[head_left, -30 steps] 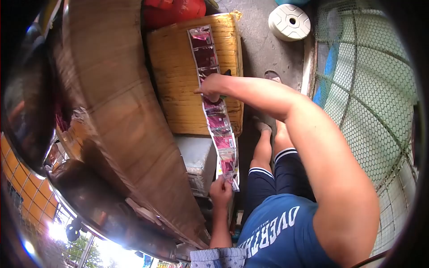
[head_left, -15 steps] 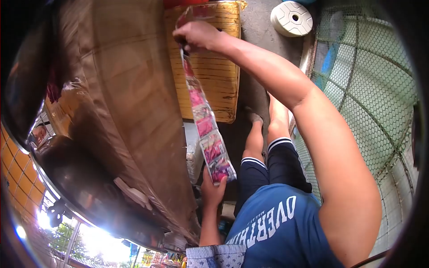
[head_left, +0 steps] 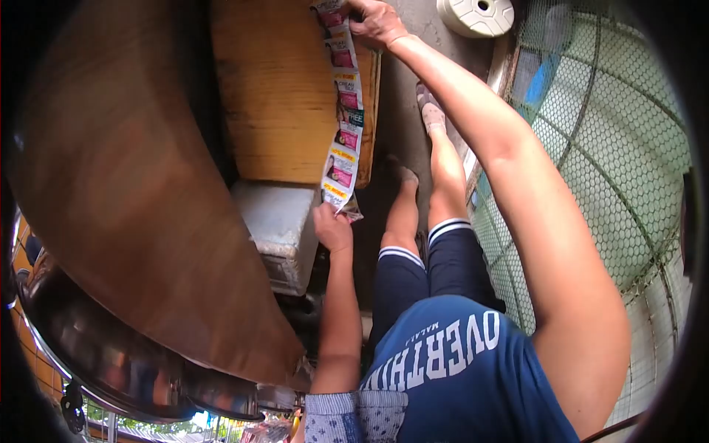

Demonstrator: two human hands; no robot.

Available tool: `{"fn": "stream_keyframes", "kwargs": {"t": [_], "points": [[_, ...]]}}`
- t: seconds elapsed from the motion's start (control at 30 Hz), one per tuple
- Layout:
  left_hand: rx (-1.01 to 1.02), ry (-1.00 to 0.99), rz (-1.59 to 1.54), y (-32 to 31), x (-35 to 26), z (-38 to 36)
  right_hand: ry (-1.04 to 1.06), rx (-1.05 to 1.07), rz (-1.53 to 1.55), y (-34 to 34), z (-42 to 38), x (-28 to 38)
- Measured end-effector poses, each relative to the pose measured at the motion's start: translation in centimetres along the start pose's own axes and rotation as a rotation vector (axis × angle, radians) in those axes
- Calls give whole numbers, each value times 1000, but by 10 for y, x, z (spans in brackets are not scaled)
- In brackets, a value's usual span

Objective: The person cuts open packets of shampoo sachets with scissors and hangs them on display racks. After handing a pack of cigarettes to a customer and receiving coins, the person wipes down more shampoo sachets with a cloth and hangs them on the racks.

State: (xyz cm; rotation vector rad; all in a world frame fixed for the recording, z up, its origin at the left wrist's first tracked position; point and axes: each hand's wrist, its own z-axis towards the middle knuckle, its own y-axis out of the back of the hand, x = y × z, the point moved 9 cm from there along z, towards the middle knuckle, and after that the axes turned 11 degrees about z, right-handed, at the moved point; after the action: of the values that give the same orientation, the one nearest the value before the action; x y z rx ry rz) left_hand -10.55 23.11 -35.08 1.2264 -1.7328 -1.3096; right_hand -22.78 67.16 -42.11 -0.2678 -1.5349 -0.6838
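A long strip of joined conditioner sachets (head_left: 343, 122), printed white, pink and yellow with "Cream Silk" on them, hangs stretched between my two hands. My right hand (head_left: 377, 23) grips its far end near the top of the view, fingers closed on the edge. At the near end, my left hand (head_left: 334, 227) pinches the strip between thumb and fingers. A crumpled, foil-like bit of the strip sticks out beside that hand. Behind the strip lies a yellow-brown wooden surface (head_left: 277, 96).
A white box (head_left: 277, 214) stands below the wooden surface. Brown sheeting (head_left: 148, 192) fills the left, above shiny metal bowls (head_left: 111, 354). Green wire mesh (head_left: 591, 140) runs along the right. A round cream-coloured weight plate or base (head_left: 476, 15) lies on the floor.
The strip has turned from pink faces to its labelled white fronts and hangs straighter. My right hand has moved up and right, my left hand up. The view has shifted, revealing the white box.
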Motion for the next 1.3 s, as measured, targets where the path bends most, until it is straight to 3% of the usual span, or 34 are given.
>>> {"fn": "stream_keyframes", "kwargs": {"t": [0.1, 0.17, 0.2, 0.23, 0.27, 0.33, 0.4, 0.47, 0.5, 0.57, 0.63, 0.67, 0.7, 0.73, 0.77, 0.8, 0.83, 1.0, 1.03, 1.1, 1.2, 1.27, 1.3], "points": [[-169, 49, -122, 34, 8, 27, 99, -115, -22, 9, 35, 12], [-263, 80, -123, 72, 8, 39, 246, -340, -110, 34, 55, 55], [-281, 77, -119, 79, 6, 48, 71, -368, 146, 36, 60, 51], [-361, 66, -169, 91, 5, 52, 428, -394, 313, 40, 63, 82], [-437, 55, -216, 102, 4, 54, 419, -371, 199, 37, 70, 75], [-344, 29, -117, 81, 4, 65, 412, -354, 86, 41, 54, 45], [-296, -26, 6, 39, 1, 74, 259, -478, -261, 63, 23, 9], [-167, -24, -63, 17, -17, 78, -8, -587, -205, 90, -6, -21], [-142, -49, -58, 10, -25, 77, -197, -626, 31, 96, -32, -32], [-109, -23, -61, -7, -23, 71, -346, -504, 226, 75, -66, 17], [-79, -9, -51, -14, -23, 69, 373, -266, -135, 7, -97, 73], [-74, 27, -61, -15, -19, 68, 350, 83, -155, -40, -113, 103], [-69, 62, -70, -16, -16, 67, 314, 283, 16, -84, -146, 108], [-189, -12, -66, -8, -22, 68, 435, 500, -123, -142, -195, 91], [-190, -22, -64, -12, -18, 67, 435, 681, -172, -173, -224, 83], [-67, -12, -103, -29, -12, 66, 428, 777, -211, -195, -248, 58], [58, -2, -142, -44, -9, 67, 428, 770, -212, -194, -244, 55], [220, 11, -174, -73, -5, 53, 446, 739, -149, -188, -244, 52], [216, 14, -179, -75, -2, 45, 481, 741, -150, -188, -246, 54], [-19, 40, -142, -56, 5, 38, 500, 748, -163, -188, -243, 54], [54, 42, -10, -66, 11, 32, 468, 730, -198, -186, -241, 61], [121, 77, -16, -73, 11, 28, 241, 553, -128, -176, -222, 66], [112, 95, -18, -67, 7, 26, 240, 554, -127, -177, -226, 71]]}}
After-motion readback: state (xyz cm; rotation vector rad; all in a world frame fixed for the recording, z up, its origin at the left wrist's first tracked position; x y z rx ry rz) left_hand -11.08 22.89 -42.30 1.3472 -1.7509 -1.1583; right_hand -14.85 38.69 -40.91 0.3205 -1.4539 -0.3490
